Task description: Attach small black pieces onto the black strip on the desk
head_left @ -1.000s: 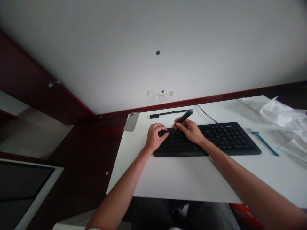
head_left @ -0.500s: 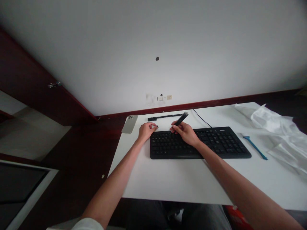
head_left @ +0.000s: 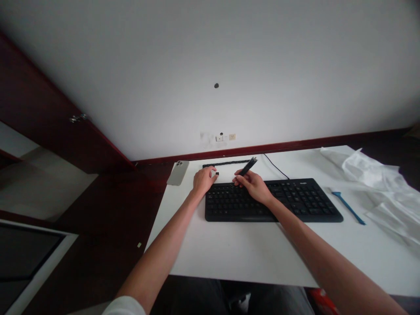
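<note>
While both forearms are reaching in from the near edge, the white tabletop [head_left: 249, 249] is carrying everything, largest first. The black keyboard [head_left: 288, 201] is lying flat across the middle, its cable [head_left: 274, 165] running off toward the wall. Crumpled white plastic wrap [head_left: 377, 175] is sitting at the far right, well apart from the hands. A row of black keycaps [head_left: 226, 163] is lying in a line just behind the keyboard. A phone [head_left: 177, 172] is resting face down at the far left corner, overhanging the edge. A blue pry tool [head_left: 348, 207] is lying flat to the right of the keyboard, near the wrap.

The right hand [head_left: 254, 186] is hovering over the keyboard's upper left area, grip closed around a black keycap puller [head_left: 248, 166], which is tilting up and away toward the wall. The left hand [head_left: 203, 180] is sitting at the keyboard's far left corner, fingers pinching a small black keycap [head_left: 217, 173], right at the left end of the keycap row.
</note>
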`<state>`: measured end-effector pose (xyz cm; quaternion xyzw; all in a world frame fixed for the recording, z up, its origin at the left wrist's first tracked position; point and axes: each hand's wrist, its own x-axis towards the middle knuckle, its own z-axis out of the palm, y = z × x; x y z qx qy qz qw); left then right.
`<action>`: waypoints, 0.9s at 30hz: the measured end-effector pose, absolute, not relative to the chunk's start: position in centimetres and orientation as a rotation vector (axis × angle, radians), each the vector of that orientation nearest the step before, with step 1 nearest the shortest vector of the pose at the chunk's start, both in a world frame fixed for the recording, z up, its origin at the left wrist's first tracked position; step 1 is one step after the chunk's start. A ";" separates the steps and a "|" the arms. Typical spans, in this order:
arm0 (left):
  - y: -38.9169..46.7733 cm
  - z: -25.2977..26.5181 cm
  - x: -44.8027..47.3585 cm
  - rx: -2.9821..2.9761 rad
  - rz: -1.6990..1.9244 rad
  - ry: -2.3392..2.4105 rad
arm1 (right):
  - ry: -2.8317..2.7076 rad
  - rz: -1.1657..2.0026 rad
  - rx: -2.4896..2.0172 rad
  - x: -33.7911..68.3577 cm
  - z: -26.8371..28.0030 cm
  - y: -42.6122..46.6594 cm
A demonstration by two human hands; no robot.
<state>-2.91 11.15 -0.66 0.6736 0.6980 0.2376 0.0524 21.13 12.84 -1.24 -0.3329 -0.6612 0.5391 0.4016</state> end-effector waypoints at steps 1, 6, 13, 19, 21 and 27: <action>11.1 -0.6 -2.8 2.077 0.705 2.125 | -1.670 1.364 -0.841 21.1 -1.2 12.8; 11.7 -0.3 -2.3 2.158 0.597 2.147 | -1.671 1.363 -0.850 21.1 -1.2 12.8; 13.5 -0.4 -1.7 2.191 0.557 2.212 | -1.664 1.361 -0.835 21.1 -1.4 13.0; 14.3 -0.4 -1.8 2.149 0.505 2.272 | -1.647 1.364 -0.831 21.1 -1.5 13.1; 14.3 -0.5 -1.8 2.139 0.490 2.283 | -1.649 1.367 -0.829 21.1 -1.5 13.1; 14.1 -0.5 -1.8 2.125 0.472 2.302 | -1.658 1.360 -0.837 21.1 -1.6 13.1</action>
